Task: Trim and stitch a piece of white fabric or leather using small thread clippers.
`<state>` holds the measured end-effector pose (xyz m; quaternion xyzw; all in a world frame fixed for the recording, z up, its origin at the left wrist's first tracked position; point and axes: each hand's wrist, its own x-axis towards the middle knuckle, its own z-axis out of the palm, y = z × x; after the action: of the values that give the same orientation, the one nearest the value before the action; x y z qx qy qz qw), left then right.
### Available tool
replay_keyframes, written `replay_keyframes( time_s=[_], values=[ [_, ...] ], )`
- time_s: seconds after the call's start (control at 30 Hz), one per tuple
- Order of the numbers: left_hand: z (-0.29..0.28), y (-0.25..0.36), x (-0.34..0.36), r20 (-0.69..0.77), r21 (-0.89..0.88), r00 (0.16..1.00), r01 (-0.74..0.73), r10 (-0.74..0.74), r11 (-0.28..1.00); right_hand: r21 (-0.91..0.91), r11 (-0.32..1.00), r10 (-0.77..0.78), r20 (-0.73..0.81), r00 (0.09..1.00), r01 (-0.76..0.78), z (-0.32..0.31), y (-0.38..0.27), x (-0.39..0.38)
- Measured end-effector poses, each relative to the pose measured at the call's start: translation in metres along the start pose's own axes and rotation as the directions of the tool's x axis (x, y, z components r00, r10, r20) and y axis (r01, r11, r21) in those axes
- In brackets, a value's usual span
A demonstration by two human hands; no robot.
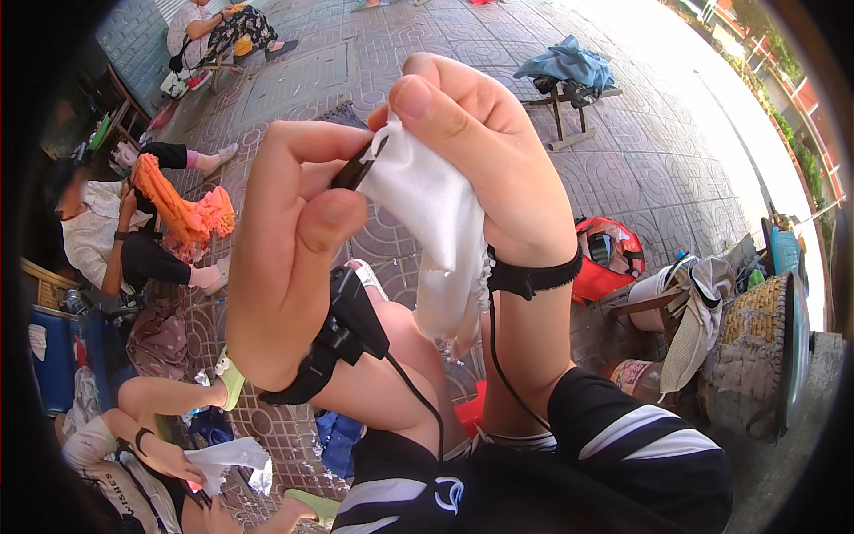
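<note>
Patterned paving (640,169) spreads beneath and beyond the hands. Well to the left of the hands sits a co-worker in a pale shirt (93,233), with an orange cloth (173,203) held over the knees; a second co-worker, to the lower left, handles another white piece (229,458). To the right of the hands, well apart, stands a woven basket (745,343); nearer, just beyond the right wrist, an open red bag (594,278) rests on the ground. Past the right hand, farther off, a blue cloth (569,64) lies over a small stool (559,116).

The hands are raised close together at the middle. The right hand (498,151) is closed in a pinch, thumb against bent forefinger, gripping the top of a white cloth (422,191), which hangs below it in front of the right wrist, its side edge frayed. The left hand (294,218) is curled, thumb and fingers closed about a dark slim tool (350,173), whose tip meets the cloth's upper edge; its exact kind cannot be told.

The step in hand seems to be fine work with the tool at that edge. The next move likely calls for the right pinch to keep the fabric taut and the left to guide the tip precisely, clear of the right fingertips.
</note>
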<state>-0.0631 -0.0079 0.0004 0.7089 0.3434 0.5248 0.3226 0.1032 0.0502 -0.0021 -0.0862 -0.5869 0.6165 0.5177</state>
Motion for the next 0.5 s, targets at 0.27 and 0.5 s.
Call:
replay_keyframes(
  time_s=[0.27, 0.5],
  values=[
    [0.002, -0.004, 0.003, 0.023, -0.078, 1.0, 0.003, -0.002, 0.997, -0.068, 0.993, -0.1, -0.086, 0.991, 0.094, 0.001, 0.004, 0.002],
    [-0.009, -0.006, 0.004, 0.111, -0.015, 0.993, 0.049, -0.047, 0.999, -0.13, 0.991, -0.03, -0.103, 0.994, 0.016, 0.002, -0.002, 0.0]
  ],
)
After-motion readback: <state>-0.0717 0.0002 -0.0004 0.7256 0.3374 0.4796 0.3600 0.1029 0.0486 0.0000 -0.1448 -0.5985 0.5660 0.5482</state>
